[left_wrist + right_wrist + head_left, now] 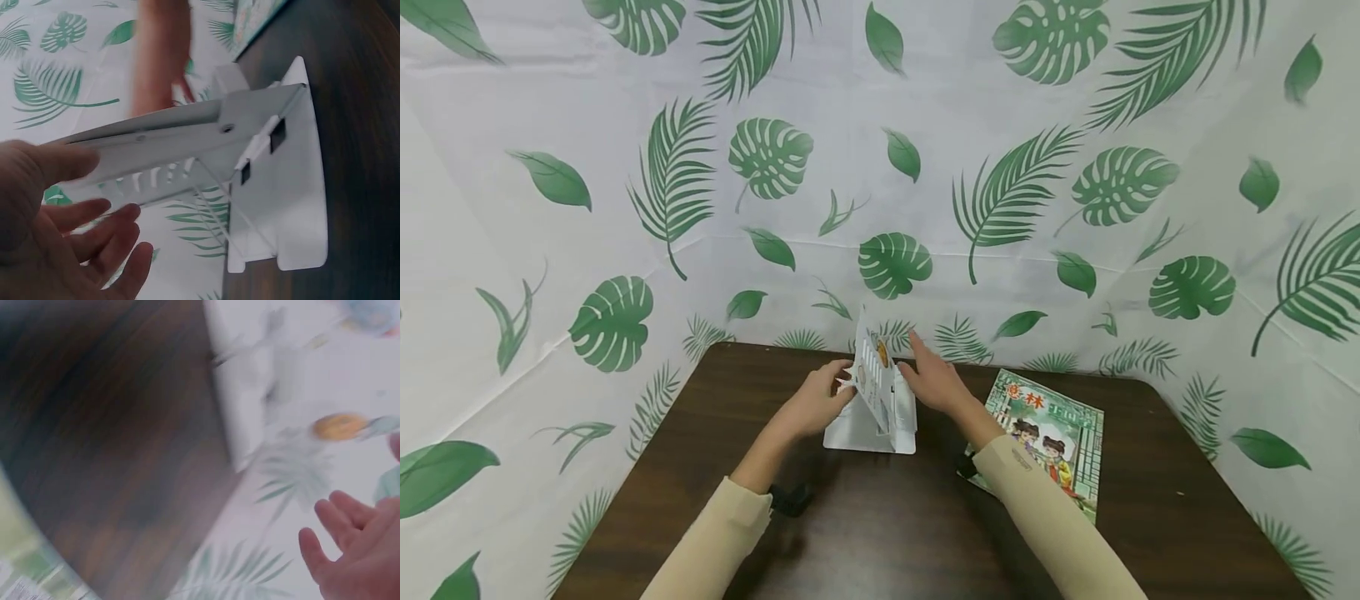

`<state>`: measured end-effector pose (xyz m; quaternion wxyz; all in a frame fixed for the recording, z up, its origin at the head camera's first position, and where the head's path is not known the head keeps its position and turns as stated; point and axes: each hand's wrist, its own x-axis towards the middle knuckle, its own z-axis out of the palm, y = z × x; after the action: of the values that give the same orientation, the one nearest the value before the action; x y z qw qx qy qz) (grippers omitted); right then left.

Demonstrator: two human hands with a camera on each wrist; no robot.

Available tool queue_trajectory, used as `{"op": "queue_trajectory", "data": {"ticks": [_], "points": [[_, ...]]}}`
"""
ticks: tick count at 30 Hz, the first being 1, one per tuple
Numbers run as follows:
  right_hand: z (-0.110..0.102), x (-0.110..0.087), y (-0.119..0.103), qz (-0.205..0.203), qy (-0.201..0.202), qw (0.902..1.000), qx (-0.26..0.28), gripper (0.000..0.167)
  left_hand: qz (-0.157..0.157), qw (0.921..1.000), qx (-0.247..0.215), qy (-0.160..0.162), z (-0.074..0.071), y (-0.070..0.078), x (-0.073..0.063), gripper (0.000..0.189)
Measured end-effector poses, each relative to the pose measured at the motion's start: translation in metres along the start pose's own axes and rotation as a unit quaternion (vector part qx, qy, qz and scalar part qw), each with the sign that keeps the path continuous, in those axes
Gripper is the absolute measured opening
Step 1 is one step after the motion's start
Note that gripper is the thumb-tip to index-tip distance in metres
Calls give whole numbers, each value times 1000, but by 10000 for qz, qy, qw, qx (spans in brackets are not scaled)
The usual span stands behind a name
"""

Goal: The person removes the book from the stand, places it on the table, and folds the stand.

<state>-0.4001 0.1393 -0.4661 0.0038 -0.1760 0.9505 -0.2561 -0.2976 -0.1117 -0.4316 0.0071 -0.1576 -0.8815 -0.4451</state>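
Note:
A white metal book stand (880, 440) stands on the table, its slotted panel raised and seen nearly edge-on in the head view. Coloured pictures decorate the panel's right side. My left hand (822, 400) is at the panel's left side. In the left wrist view the thumb (72, 162) overlaps the panel's end, while the other fingers are loosely bent below it. Thin wire struts (215, 209) run from the panel to the base. On the panel's right, my right hand (936, 379) is raised with extended fingers, nothing in its grasp.
A green illustrated magazine (1078, 425) lies on the dark wooden table (880, 533), right of the stand and partly under the right forearm. Behind the table hangs a white cloth (820, 287) with green leaf prints.

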Motion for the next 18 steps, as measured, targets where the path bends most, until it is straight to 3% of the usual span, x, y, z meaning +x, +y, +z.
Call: {"op": "queue_trajectory", "data": {"ticks": [2, 5, 8, 12, 18], "points": [[-4, -5, -18, -59, 150, 9964, 837, 75, 325, 9992, 132, -180, 3, -5, 3, 55], [-8, -17, -47, -264, 205, 9805, 1938, 71, 437, 9981, 85, -423, 8, -13, 8, 61], [-14, -33, -74, -418, 116, 9695, 2414, 70, 441, 9961, -179, -748, 10, -19, 16, 66], [-18, -50, -99, -633, -117, 9721, 2256, 73, 431, 9937, -299, -992, 10, -24, 26, 67], [-12, -60, -111, -671, -247, 9808, 1815, 72, 674, 9891, 285, -1276, 13, -26, 36, 56]]}}
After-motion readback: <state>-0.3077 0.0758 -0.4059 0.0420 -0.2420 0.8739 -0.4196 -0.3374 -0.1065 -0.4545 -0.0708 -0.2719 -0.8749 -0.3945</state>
